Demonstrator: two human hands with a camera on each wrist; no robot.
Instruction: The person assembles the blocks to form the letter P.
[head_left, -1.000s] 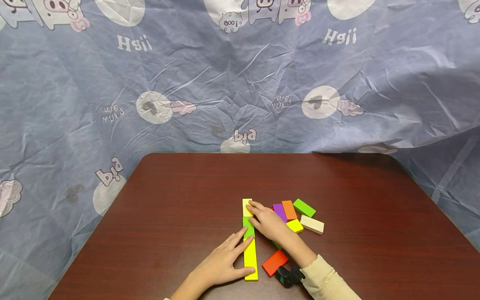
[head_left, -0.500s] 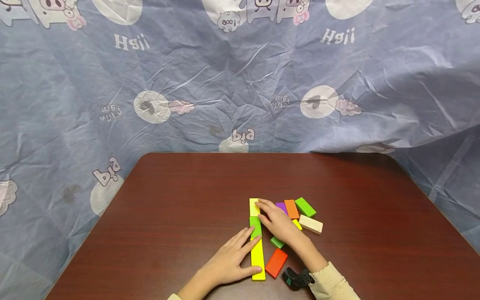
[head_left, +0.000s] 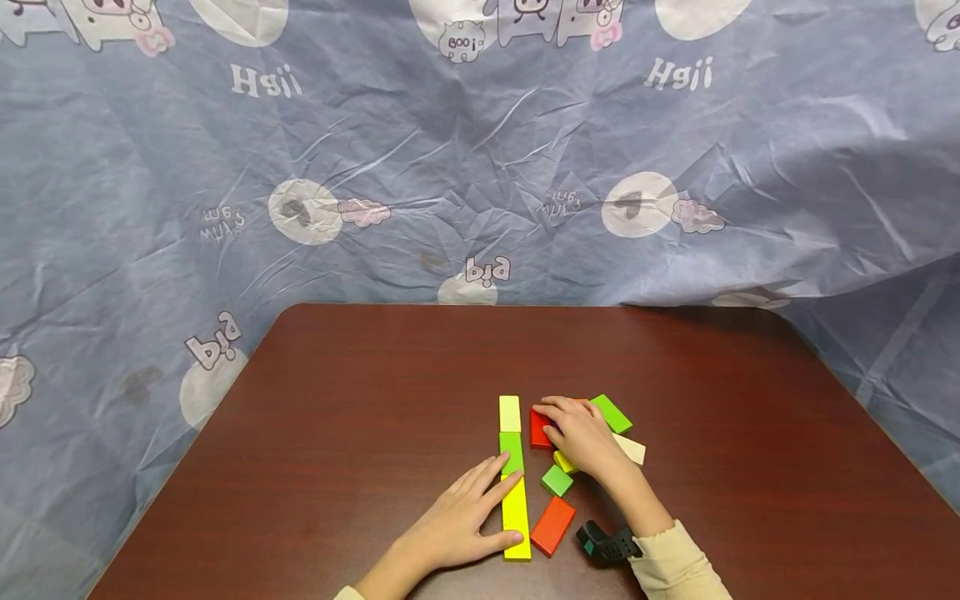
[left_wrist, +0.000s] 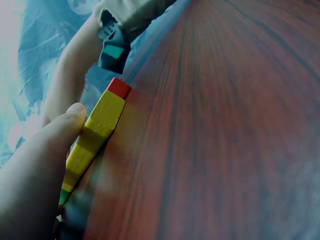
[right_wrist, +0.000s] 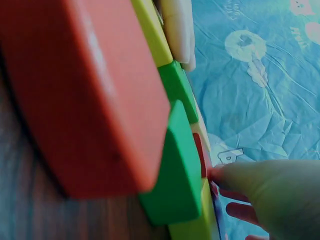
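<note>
A pale yellow block (head_left: 509, 414), a green block (head_left: 511, 450) and a long yellow block (head_left: 515, 504) lie end to end in a straight row. My left hand (head_left: 459, 521) rests along the row's left side, fingers spread, with fingertips on the green block and thumb on the yellow one. The left wrist view shows that thumb against the yellow block (left_wrist: 95, 135). My right hand (head_left: 585, 433) reaches over the loose blocks, fingertips at a red block (head_left: 539, 430). In the right wrist view its thumb touches the red block (right_wrist: 201, 155); whether it grips is hard to see.
Around the right hand lie an orange-red block (head_left: 553, 526), a small green block (head_left: 557, 481), a yellow block (head_left: 566, 462), another green block (head_left: 611, 413) and a cream block (head_left: 632, 450). A black device (head_left: 606, 543) is strapped to the right wrist. Patterned cloth (head_left: 420, 150) hangs behind the table (head_left: 360, 375).
My right hand has left the pale yellow block and moved right to the red block. Earlier the row shifted slightly right, with my left hand on it; the left hand now stays put.
</note>
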